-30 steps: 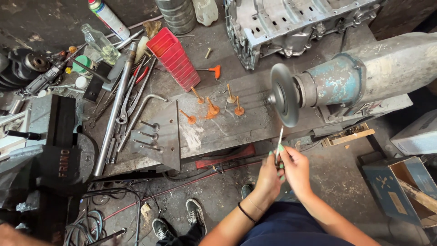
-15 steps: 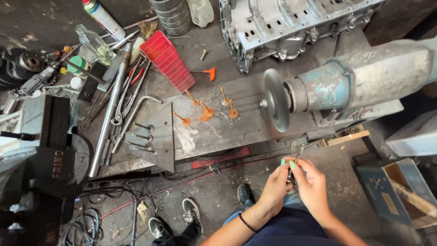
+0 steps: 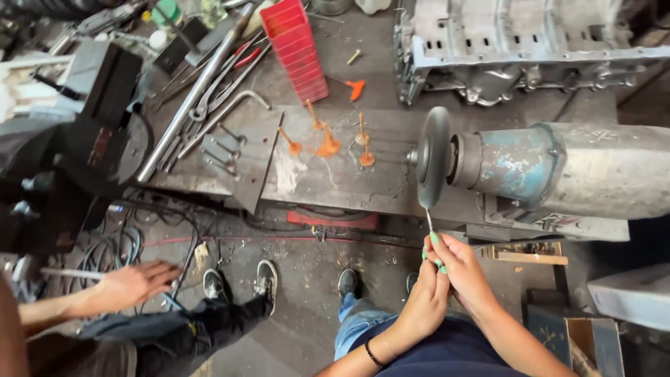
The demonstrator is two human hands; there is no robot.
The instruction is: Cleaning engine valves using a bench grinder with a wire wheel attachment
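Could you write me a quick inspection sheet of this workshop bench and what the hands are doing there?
Surface: worn metal workbench, stained and dusty.
Job's things: a thin rod is held up to the edge of the grinding wheel on a big grey-blue motor.
Clutter: orange-coated valves standing on the bench, a red tray, a long steel pipe, wrenches, an engine block.
Hands: left hand and right hand together pinch the rod.
Cables: dark loops on the floor under the bench.
Surroundings: another person's hand and shoes at lower left.
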